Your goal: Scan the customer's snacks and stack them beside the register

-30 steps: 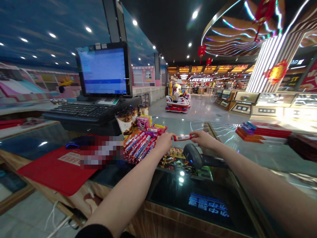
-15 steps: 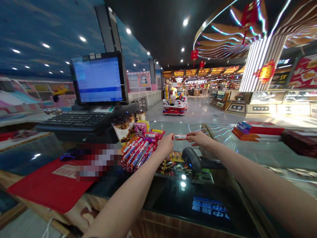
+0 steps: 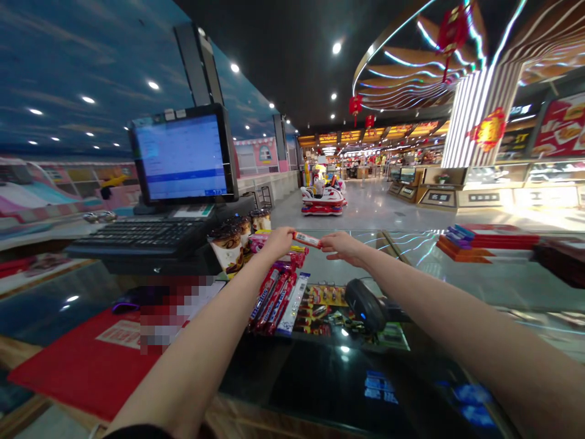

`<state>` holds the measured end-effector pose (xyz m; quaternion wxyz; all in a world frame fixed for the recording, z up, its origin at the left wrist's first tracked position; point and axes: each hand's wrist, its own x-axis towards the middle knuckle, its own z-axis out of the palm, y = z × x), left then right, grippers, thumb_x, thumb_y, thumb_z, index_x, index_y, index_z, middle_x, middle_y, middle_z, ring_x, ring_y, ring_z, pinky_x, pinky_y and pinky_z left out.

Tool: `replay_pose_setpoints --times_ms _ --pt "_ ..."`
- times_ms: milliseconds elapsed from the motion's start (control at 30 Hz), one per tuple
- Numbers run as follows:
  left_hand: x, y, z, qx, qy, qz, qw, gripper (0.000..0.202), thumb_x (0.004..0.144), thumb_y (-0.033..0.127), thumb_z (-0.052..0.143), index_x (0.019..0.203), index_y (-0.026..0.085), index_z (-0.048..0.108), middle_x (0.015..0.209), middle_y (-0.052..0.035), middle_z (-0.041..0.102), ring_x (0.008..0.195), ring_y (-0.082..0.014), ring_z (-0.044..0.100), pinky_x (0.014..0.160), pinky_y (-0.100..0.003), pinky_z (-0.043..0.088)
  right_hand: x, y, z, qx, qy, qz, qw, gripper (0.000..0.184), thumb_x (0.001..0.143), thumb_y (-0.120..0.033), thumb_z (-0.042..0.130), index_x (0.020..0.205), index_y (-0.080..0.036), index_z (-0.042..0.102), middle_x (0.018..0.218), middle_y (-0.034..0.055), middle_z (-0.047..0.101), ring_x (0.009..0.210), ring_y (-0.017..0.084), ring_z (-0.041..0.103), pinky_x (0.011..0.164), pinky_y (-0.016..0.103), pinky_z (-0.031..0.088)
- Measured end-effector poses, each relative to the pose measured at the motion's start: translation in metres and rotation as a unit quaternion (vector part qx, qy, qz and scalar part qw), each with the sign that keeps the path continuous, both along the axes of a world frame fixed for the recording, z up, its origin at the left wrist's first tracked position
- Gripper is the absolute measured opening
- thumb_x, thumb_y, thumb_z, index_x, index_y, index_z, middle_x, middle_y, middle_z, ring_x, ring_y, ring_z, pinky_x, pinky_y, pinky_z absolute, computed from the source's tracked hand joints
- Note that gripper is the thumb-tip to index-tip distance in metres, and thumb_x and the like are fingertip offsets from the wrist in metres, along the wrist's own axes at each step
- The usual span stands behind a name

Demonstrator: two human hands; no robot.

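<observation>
A small red candy roll with a white label (image 3: 307, 239) is held level above the glass counter. My left hand (image 3: 280, 242) grips its left end, and the fingers of my right hand (image 3: 342, 246) pinch its right end. Below my left forearm lie several long Mentos packs (image 3: 274, 300) side by side, with a white-and-blue pack (image 3: 294, 305) at their right. More candy rolls (image 3: 296, 259) are piled just under my left hand. A black barcode scanner (image 3: 365, 305) rests on the counter below my right wrist.
A monitor (image 3: 183, 155) and a black keyboard (image 3: 132, 238) stand at the left, beside lidded cups (image 3: 227, 249). A red mat (image 3: 68, 360) with a mouse (image 3: 125, 305) lies front left. Red and orange boxes (image 3: 493, 241) are stacked at the right.
Both hands have moved left with the candy roll, which now tilts slightly down to the right. The white-and-blue pack has come into view from behind my left forearm.
</observation>
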<state>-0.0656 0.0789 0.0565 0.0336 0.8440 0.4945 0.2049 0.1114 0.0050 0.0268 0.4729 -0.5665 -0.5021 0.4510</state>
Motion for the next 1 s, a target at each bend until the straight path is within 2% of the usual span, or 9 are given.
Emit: replay_pose_setpoints --times_ms 200,367,500,633,767,1000 --pt "-0.016 0.021 -0.011 0.000 0.016 0.040 0.999 0.038 0.089 0.020 0.038 0.105 0.017 0.072 0.112 -0.0067 0.071 0.104 -0.0175 0.063 0.087 -0.023 0.046 -0.019 0.025 0.001 -0.036 -0.012 0.010 0.999 0.009 0.081 -0.023 0.057 0.074 -0.018 0.058 0.076 0.0006 0.056 0.073 0.012 0.048 0.078 0.032 0.047" --pt "-0.026 0.032 -0.025 0.013 0.053 0.044 0.998 0.039 0.093 0.024 0.032 0.100 0.016 0.070 0.107 -0.0121 0.070 0.098 -0.0203 0.064 0.087 -0.031 0.047 -0.025 0.036 0.000 -0.050 -0.027 0.015 0.998 0.015 0.085 -0.028 0.055 0.074 -0.019 0.056 0.075 0.0003 0.055 0.071 0.012 0.047 0.079 0.034 0.048" --pt "-0.027 0.025 -0.025 0.019 0.104 0.047 0.993 0.038 0.093 0.023 0.032 0.102 0.015 0.068 0.110 -0.0172 0.068 0.104 -0.0270 0.063 0.089 -0.040 0.047 -0.030 0.039 0.001 -0.055 -0.042 0.008 0.998 0.017 0.087 -0.028 0.053 0.073 -0.019 0.057 0.078 0.0017 0.055 0.075 0.014 0.049 0.079 0.035 0.048" --pt "-0.022 0.012 -0.019 -0.020 0.136 0.069 0.988 0.039 0.091 0.025 0.033 0.104 0.014 0.069 0.115 -0.0210 0.066 0.109 -0.0332 0.062 0.090 -0.048 0.046 -0.035 0.039 0.002 -0.057 -0.051 0.015 0.997 0.017 0.087 -0.026 0.052 0.072 -0.018 0.056 0.076 0.0015 0.055 0.075 0.014 0.049 0.079 0.035 0.047" --pt "-0.016 0.003 -0.014 -0.051 0.143 0.093 0.984 0.040 0.091 0.027 0.033 0.107 0.016 0.069 0.124 -0.0197 0.063 0.115 -0.0337 0.059 0.093 -0.050 0.044 -0.039 0.038 0.003 -0.057 -0.064 0.025 0.996 0.019 0.086 -0.024 0.052 0.069 -0.017 0.055 0.072 0.0003 0.053 0.071 0.013 0.048 0.078 0.036 0.047" --pt "-0.011 -0.007 -0.015 -0.020 0.183 0.107 0.977 0.038 0.090 0.027 0.037 0.110 0.017 0.068 0.120 -0.0205 0.065 0.115 -0.0350 0.058 0.094 -0.053 0.040 -0.042 0.036 0.004 -0.047 -0.066 0.037 0.996 0.022 0.089 -0.021 0.048 0.068 -0.017 0.052 0.067 -0.0019 0.049 0.063 0.010 0.044 0.069 0.030 0.047"
